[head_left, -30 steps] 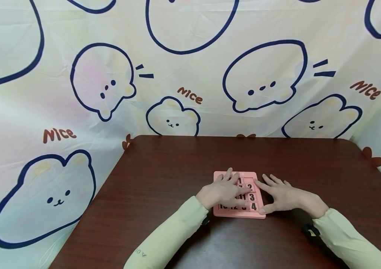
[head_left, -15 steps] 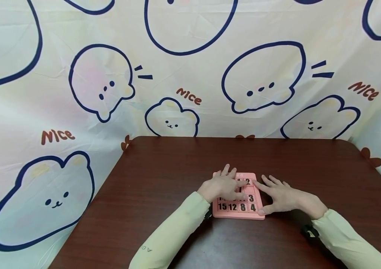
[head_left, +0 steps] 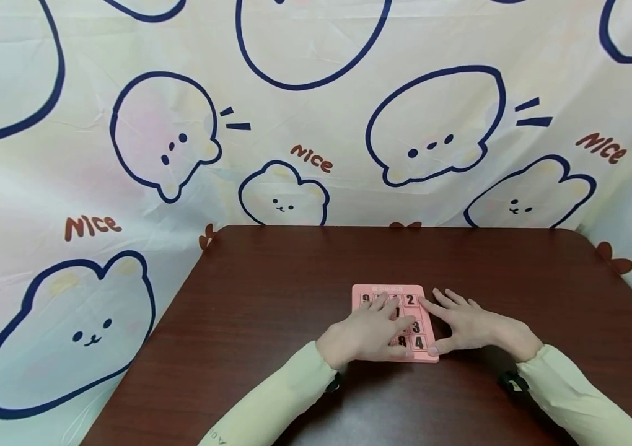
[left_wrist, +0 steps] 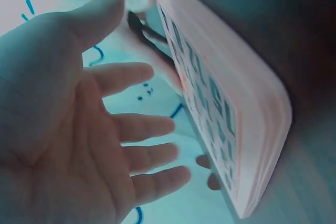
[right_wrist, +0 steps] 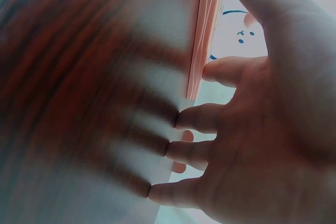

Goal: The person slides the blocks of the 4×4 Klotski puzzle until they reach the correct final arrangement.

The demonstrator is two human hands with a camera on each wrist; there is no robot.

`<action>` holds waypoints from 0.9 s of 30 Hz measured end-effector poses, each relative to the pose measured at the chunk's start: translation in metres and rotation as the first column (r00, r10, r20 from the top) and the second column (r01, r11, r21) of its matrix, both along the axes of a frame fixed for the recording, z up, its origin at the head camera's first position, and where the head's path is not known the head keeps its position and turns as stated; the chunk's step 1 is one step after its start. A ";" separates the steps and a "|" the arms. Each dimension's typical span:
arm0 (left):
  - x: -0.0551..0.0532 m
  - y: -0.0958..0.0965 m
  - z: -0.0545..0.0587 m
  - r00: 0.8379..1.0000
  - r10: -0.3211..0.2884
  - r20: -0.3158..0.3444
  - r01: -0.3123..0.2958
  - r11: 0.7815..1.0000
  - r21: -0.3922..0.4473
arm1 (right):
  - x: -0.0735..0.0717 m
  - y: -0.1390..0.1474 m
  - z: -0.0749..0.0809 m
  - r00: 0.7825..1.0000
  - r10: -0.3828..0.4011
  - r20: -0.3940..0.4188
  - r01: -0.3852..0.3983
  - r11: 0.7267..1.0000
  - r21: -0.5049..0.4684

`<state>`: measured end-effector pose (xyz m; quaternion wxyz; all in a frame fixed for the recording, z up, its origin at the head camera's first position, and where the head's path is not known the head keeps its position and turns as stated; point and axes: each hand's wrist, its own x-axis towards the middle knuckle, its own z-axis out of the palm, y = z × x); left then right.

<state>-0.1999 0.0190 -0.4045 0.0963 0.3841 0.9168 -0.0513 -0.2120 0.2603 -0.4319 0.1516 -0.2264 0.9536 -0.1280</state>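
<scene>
A pink sliding number puzzle [head_left: 411,300] with black-numbered tiles lies flat on the dark wooden table. My left hand [head_left: 368,334] is over the lower left part of it, fingers spread, hiding several tiles. In the left wrist view, the fingers [left_wrist: 149,127] are extended and stand apart from the tile face. At the puzzle's right edge is my right hand [head_left: 469,325], its thumb and index fingertip against the frame. In the right wrist view the other fingertips [right_wrist: 176,153] of that hand rest on the table. A gap shows in the second row of tiles.
The brown table [head_left: 271,291] reaches back to a pale cloth backdrop [head_left: 349,124] with blue-outlined bear drawings. Cloth also hangs along the left and right sides. A dark wrist strap [head_left: 515,381] sits under the right sleeve.
My left hand first moves up toward the top rows, then back down and left over the puzzle. The 2 tile now sits in the top right corner. The right hand stays in place.
</scene>
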 end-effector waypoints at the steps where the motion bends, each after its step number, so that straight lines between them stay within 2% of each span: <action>1: 0.005 -0.001 0.001 1.000 -0.015 -0.022 0.015 1.000 -0.005 | 0.000 0.000 0.000 1.000 0.004 -0.003 -0.004 1.000 0.000; 3: 0.012 -0.003 0.000 0.997 -0.043 -0.063 0.042 0.999 -0.025 | 0.000 0.000 0.001 1.000 0.008 -0.008 -0.008 1.000 0.001; 6: 0.019 -0.005 -0.001 0.993 -0.056 -0.103 0.050 0.997 -0.057 | 0.001 0.000 0.000 1.000 0.006 -0.015 -0.006 1.000 0.000; 10: 0.023 -0.006 -0.007 0.993 -0.040 -0.113 0.031 0.996 -0.080 | 0.002 -0.001 -0.001 1.000 0.002 -0.011 -0.002 1.000 -0.005; 15: 0.025 -0.004 -0.013 0.996 -0.023 -0.092 0.014 0.996 -0.090 | 0.002 -0.001 -0.001 1.000 0.003 -0.012 -0.003 1.000 -0.009; 27: 0.022 0.000 -0.013 0.995 -0.006 -0.101 -0.002 0.996 -0.085 | 0.000 -0.001 0.000 1.000 0.006 -0.015 -0.006 1.000 0.000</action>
